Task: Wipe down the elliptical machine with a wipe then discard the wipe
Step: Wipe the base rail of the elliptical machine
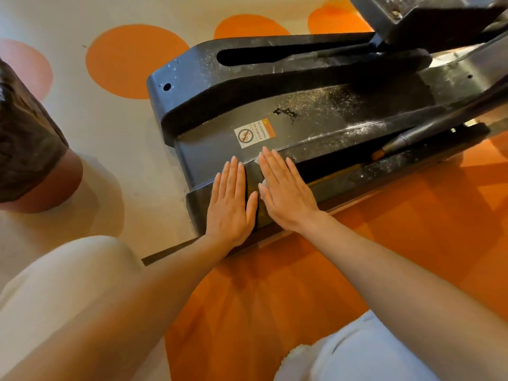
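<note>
The black base of the elliptical machine [275, 100] lies on the floor with its long axis running from the rounded rear end at lower left toward the upper right, where the frame rises out of view. A long slot runs along the same axis in the upper rail. Dust and pale specks cover the flat middle panel and the near rail. A white and orange warning sticker [254, 133] sits on the panel close to the rear end, its text turned sideways to the viewer.

Both hands lie flat on the near rear corner of the base, side by side and nearly touching at the thumbs. The left hand [232, 203] is spread with straight fingers, palm down, holding nothing. The right hand [286, 192] is likewise flat with straight fingers, pointing up and left toward the sticker, and presses the wipe [259, 160] against the surface (only small pale edges show, beside the fingertips and near the thumb; its extent under the palm cannot be told).

The floor [132, 149] is beige with orange circles; an orange area lies under the forearms. A dark-lined bin [27, 149] stands at left.
</note>
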A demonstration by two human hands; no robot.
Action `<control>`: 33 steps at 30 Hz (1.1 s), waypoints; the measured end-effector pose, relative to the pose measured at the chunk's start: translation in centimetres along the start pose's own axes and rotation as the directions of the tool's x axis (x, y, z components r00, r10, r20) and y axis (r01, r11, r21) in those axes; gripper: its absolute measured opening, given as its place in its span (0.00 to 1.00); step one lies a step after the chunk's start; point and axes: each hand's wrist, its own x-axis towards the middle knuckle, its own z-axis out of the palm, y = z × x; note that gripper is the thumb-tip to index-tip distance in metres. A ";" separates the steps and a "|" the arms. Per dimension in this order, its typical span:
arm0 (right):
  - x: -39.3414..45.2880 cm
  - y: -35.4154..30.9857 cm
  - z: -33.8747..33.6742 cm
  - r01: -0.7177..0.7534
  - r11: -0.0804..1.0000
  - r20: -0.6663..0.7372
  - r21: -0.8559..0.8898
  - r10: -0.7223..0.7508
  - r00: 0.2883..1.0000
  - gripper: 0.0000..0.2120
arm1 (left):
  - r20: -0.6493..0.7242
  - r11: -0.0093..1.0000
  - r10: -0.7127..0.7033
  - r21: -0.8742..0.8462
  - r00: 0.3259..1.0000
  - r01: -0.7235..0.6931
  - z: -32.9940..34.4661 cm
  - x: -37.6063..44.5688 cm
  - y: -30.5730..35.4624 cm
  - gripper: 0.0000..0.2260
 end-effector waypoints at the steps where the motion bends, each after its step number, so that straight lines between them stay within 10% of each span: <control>1: 0.1 0.4 -0.1 -0.022 1.000 -0.006 0.017 0.022 1.000 0.29 | -0.002 1.000 0.001 0.004 1.000 -0.001 0.0 0.0 -0.1 0.31; 15: 3.3 3.3 -1.6 -0.260 0.964 0.075 0.060 0.255 0.964 0.28 | -0.014 1.000 -0.018 0.020 1.000 0.019 -0.1 -0.2 -0.2 0.28; 20: 1.9 2.4 -1.4 -0.031 0.997 0.099 0.067 0.025 0.995 0.28 | -0.007 1.000 -0.022 0.021 1.000 0.022 0.0 -0.2 -0.2 0.28; 25: 3.1 5.2 -2.3 -0.370 0.920 0.114 0.131 0.356 0.927 0.29 | 0.000 1.000 -0.027 0.016 1.000 0.027 -0.1 -0.1 -0.2 0.28; 33: 3.0 6.4 -2.0 -0.381 0.909 0.092 0.169 0.370 0.924 0.29 | -0.008 0.999 -0.033 0.010 0.999 0.033 0.0 -0.2 -0.2 0.28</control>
